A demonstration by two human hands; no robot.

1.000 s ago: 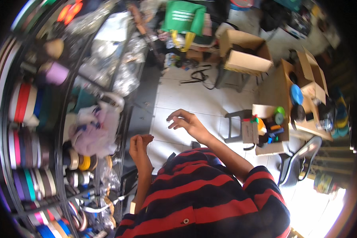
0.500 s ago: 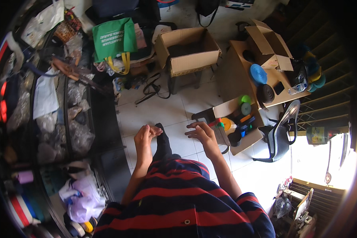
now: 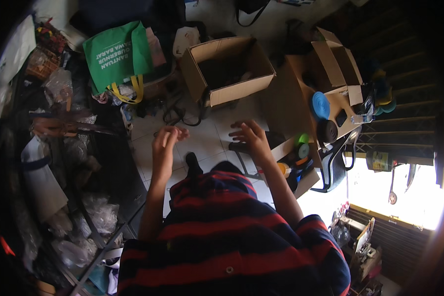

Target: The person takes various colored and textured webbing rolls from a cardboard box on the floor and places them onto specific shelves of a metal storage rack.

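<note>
Head view: both hands hang apart in mid-air above the tiled floor (image 3: 209, 138), with nothing seen in either; the left hand (image 3: 166, 143) is loosely curled, fingers part-bent, and the right hand (image 3: 251, 135) is half open, its fingers slightly spread. The open cardboard box (image 3: 242, 90) lies ahead of them, touching neither, its long side running left to right and slanting away toward the right, with the right hand looking nearer.
</note>
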